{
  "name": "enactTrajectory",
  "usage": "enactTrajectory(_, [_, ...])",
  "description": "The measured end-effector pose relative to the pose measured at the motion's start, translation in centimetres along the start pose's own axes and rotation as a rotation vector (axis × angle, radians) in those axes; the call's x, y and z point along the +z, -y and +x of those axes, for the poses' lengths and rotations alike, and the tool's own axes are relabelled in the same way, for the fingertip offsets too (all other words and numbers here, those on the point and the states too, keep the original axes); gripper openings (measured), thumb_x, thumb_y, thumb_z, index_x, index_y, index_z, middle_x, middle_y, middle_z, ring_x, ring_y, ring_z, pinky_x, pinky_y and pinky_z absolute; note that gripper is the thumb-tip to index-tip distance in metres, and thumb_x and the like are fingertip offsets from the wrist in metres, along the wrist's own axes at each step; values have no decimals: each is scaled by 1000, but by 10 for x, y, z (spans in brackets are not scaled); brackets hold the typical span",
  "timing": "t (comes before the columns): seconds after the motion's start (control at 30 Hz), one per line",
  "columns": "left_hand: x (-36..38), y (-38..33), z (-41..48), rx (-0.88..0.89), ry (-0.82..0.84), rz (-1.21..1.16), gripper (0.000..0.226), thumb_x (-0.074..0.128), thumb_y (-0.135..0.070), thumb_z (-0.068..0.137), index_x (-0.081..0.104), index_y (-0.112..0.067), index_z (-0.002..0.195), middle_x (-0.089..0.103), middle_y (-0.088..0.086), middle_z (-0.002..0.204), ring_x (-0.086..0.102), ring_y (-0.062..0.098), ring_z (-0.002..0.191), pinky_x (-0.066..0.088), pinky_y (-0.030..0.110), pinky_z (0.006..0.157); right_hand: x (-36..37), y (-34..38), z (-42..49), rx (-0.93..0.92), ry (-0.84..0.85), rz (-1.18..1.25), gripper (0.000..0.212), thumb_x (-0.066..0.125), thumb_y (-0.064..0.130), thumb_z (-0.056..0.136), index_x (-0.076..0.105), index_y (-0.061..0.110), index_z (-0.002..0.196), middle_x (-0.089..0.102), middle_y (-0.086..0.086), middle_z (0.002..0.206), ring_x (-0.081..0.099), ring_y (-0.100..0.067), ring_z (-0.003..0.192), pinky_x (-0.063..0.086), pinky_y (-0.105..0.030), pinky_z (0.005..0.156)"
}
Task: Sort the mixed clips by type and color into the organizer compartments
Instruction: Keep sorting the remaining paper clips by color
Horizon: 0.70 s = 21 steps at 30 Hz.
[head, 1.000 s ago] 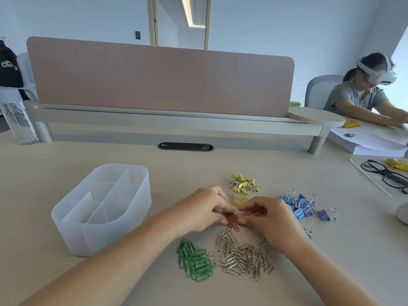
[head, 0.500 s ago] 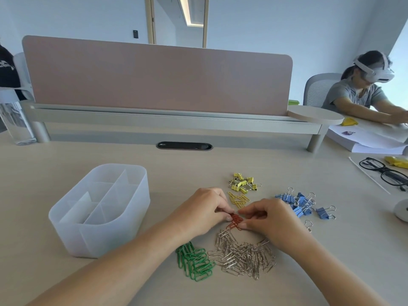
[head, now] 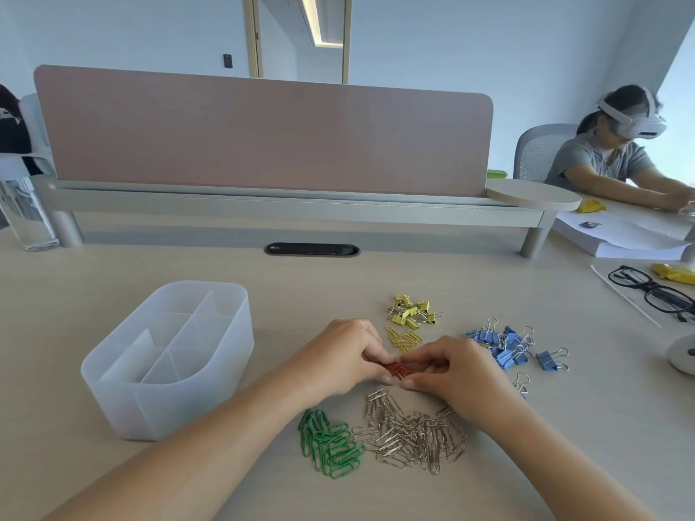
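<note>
A small bunch of red paper clips (head: 398, 369) is seen on the table (head: 113, 276), a tight, dark red tangle of thin wire loops, much of it covered by fingers. It is held from both sides: the left hand (head: 338, 361) is curled over its left edge and the right hand (head: 455, 370) over its right edge, with the fingertips (head: 387, 378) of both hands bent inward and pinched against the bunch, thumbs on the near side and the other fingers on the far side. Whether the bunch is lifted off the table or only pressed together on it cannot be told. Just near of the hands a loose heap of silver paper clips (head: 411, 436) is spread, and to its left a pile of green paper clips (head: 331, 447) is laid. Beyond the hands a few yellow paper clips (head: 404, 338) are found, with yellow binder clips (head: 411, 314) farther still. Blue binder clips (head: 507, 345) are scattered to the right. A translucent white organizer (head: 169, 408) with divided compartments is placed well to the left, apart from all the piles.
</note>
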<state>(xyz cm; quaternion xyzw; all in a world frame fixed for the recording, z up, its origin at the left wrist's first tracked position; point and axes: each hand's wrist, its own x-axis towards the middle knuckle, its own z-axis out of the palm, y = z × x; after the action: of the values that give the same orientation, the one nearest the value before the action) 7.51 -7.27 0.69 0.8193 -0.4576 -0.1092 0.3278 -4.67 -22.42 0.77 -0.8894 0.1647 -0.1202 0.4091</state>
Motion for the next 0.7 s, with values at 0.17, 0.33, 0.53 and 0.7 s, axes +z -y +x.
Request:
enactTrajectory(0.17, [1, -1, 2, -7, -40, 4, 17, 84, -28, 74, 79, -31, 90, 60, -19, 83, 52, -9, 69, 32, 6, 60, 2, 1, 2, -6, -24, 0, 24, 88, 21, 67, 74, 37, 78, 72, 5, 71, 51, 6, 51, 40, -7, 55])
enactTrajectory(0.33, [0, -8, 5, -31, -55, 74, 17, 82, -26, 75, 79, -30, 91, 70, -9, 83, 62, 7, 75, 49, 23, 66, 3, 0, 6, 4, -11, -6, 18, 87, 19, 68, 77, 24, 82, 72, 0, 73, 49, 6, 49, 39, -7, 52])
enactTrajectory(0.53, [0, -12, 3, -41, -60, 157, 16, 79, -23, 79, 77, -27, 94, 65, -9, 78, 59, 6, 69, 39, 12, 57, 4, 4, 6, -22, -4, -96, 12, 84, 19, 71, 75, 26, 76, 69, 4, 68, 49, 5, 51, 41, -9, 55])
enactTrajectory(0.7, [-6, -12, -1, -59, -11, 189, 11, 76, -23, 82, 75, -25, 93, 65, -6, 85, 59, 9, 77, 42, 18, 62, 3, 7, 7, -35, 26, -213, 8, 80, 22, 77, 74, 28, 78, 66, 10, 71, 52, 1, 61, 42, -9, 61])
